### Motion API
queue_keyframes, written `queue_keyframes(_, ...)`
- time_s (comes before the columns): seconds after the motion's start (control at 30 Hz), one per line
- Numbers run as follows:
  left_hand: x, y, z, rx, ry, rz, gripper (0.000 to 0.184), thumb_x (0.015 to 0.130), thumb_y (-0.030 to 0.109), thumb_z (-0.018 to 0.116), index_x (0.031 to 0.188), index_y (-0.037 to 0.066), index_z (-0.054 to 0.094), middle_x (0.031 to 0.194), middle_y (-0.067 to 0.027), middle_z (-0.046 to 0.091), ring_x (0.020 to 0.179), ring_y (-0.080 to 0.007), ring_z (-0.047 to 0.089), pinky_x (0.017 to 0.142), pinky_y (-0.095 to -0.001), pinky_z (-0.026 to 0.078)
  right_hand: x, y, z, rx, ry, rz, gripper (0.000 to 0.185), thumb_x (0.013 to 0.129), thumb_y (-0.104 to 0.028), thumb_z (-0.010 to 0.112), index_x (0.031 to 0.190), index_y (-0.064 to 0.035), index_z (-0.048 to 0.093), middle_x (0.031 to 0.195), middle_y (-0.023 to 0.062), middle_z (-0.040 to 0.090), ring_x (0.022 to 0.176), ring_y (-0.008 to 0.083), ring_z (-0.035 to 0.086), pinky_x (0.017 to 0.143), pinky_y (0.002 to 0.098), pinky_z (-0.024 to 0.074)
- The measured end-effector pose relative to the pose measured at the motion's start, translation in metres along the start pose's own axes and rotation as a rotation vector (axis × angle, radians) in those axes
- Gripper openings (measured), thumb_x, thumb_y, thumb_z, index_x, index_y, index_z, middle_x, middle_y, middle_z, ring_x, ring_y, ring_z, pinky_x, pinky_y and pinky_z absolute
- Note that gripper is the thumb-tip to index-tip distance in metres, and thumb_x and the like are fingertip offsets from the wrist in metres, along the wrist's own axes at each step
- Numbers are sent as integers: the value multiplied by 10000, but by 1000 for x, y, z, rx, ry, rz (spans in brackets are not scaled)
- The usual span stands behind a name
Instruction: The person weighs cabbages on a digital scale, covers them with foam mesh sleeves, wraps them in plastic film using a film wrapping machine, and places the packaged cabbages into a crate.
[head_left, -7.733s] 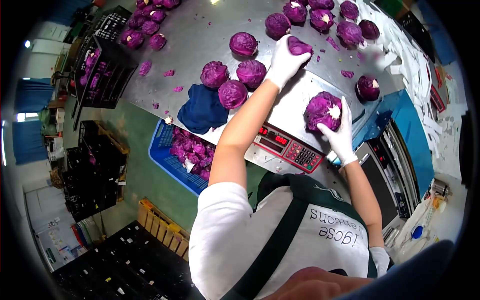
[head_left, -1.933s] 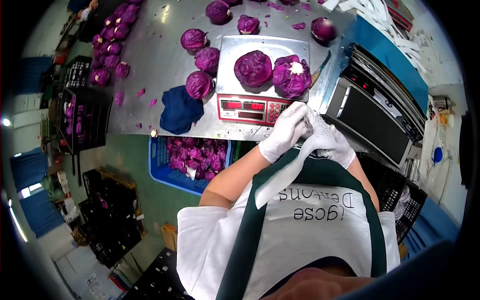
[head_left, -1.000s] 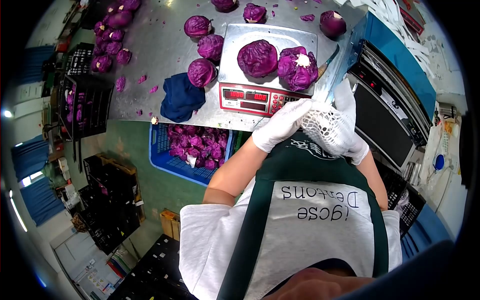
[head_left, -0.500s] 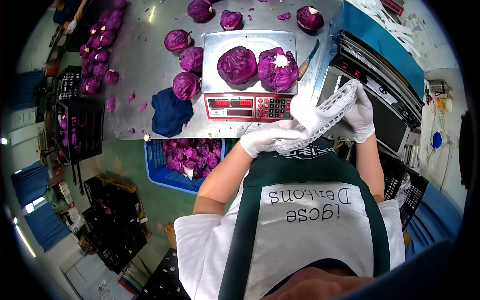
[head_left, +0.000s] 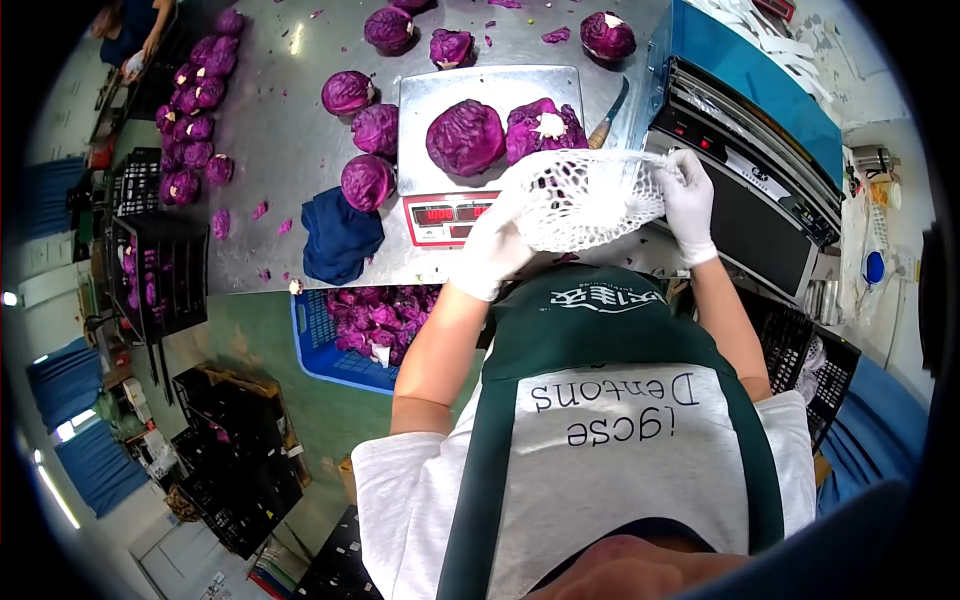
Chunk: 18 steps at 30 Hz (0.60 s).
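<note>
A: What are the hands doing?

B: The right hand (head_left: 687, 205), in a white glove, has its fingers closed together, pinching one end of a white, stretchy mesh net (head_left: 590, 205). The left hand (head_left: 492, 248), gloved the same way, is at the net's other end.

A: Is it gripping too?

B: I can't tell. The mesh and the glove are both white, and its fingertips are lost among the strands.

A: So where exactly is the net?

B: Spread between the two hands, opened wide on the left and drawn narrow toward the right. From this view it overlaps the front right part of a red-framed electronic scale (head_left: 415, 140) with a flat steel platform, hiding most of the keypad.

A: Anything on that platform?

B: Two cabbages, side by side. The left one is a round, wrinkled purple cabbage (head_left: 466, 138); the other is a looser-leaved purple cabbage (head_left: 525, 130) with a pale cut stem facing up, its lower edge behind the mesh.

A: And around the scale?

B: It sits on a grey metal desk (head_left: 270, 140). A knife with a curved blade (head_left: 617, 103) lies just right of the platform. To the left are more purple cabbages, and near them a crumpled navy-blue cloth (head_left: 340, 240). Below the desk's edge, a blue plastic crate (head_left: 318, 350) holds loose purple leaves.
</note>
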<state>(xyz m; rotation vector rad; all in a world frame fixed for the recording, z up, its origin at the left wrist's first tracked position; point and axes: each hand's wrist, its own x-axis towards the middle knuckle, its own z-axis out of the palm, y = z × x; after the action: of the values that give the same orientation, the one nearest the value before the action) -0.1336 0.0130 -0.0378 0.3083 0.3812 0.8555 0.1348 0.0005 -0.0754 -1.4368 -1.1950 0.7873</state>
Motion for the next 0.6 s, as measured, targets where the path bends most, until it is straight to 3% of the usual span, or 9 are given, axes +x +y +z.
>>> queue_keyframes(0.07, 1, 13, -4, 622, 51, 11, 386, 845, 94, 654, 1209, 3, 565, 1107, -110, 645, 1018, -191, 612, 904, -305, 478, 10, 10, 13, 67, 133, -45, 29, 866, -15, 590, 856, -12, 562, 779, -18, 559, 721, 33, 498, 661, 188, 421)
queue_keyframes(0.13, 6, 29, -20, 1363, 374, 344, 296, 857, 90, 631, 1139, 7, 602, 1017, -106, 664, 925, -173, 620, 853, -288, 481, 16, 15, 23, 74, 131, -45, 83, 895, -20, 536, 956, -7, 590, 824, 5, 586, 759, 93, 549, 701, 244, 458)
queue_keyframes(0.2, 19, 59, -36, 1591, 455, 722, 280, 886, 173, 634, 1126, 30, 630, 889, -83, 686, 722, -133, 624, 677, -287, 513, 29, 42, 50, 59, 128, -179, 126, 899, -41, 526, 1000, -2, 591, 843, 27, 605, 782, 119, 574, 731, 261, 470)
queue_keyframes(0.27, 28, 93, -10, 1877, 751, 549, 363, 888, 277, 620, 1127, 4, 614, 926, -148, 686, 792, -220, 663, 751, -325, 516, 43, 32, 75, 29, 29, -12, 168, 894, -98, 543, 1032, -13, 586, 870, 67, 636, 803, 155, 607, 763, 286, 481)
queue_keyframes(0.33, 51, 121, -42, 2022, 803, 510, 522, 880, 454, 556, 1153, 11, 598, 1077, -239, 633, 1027, -355, 609, 884, -409, 475, 66, 51, 99, 12, 36, 31, 229, 893, -172, 562, 1070, -39, 619, 951, 122, 673, 859, 190, 639, 788, 303, 484)
queue_keyframes(0.43, 65, 136, -64, 1881, 608, -12, 578, 950, 453, 407, 1258, -17, 541, 1218, -262, 572, 1178, -380, 521, 998, -399, 400, 85, 72, 110, -195, -239, 395, 318, 936, -266, 544, 1137, -49, 660, 1068, 151, 682, 986, 206, 640, 862, 304, 473)
queue_keyframes(0.53, 57, 129, -129, 1505, 362, 48, 513, 1006, 319, 355, 1364, -44, 414, 1399, -246, 421, 1327, -334, 376, 1102, -360, 280, 53, 16, 103, 75, -220, 391, 360, 972, -258, 506, 1188, 8, 616, 1129, 120, 668, 1062, 186, 605, 938, 282, 435)
queue_keyframes(0.57, 52, 124, -158, 1413, 265, 111, 496, 1013, 282, 357, 1384, -46, 380, 1443, -226, 374, 1354, -314, 337, 1115, -353, 259, 44, 47, 109, 241, -212, 195, 377, 997, -231, 470, 1237, 43, 568, 1205, 100, 633, 1130, 168, 562, 988, 257, 395)
queue_keyframes(0.6, 40, 112, -133, 1171, 349, 90, 451, 1020, 283, 376, 1343, -24, 445, 1331, -143, 481, 1234, -225, 442, 1041, -311, 342, 40, 55, 108, 323, -261, 234, 396, 1003, -226, 464, 1272, 56, 531, 1244, 106, 603, 1147, 162, 544, 994, 251, 390)
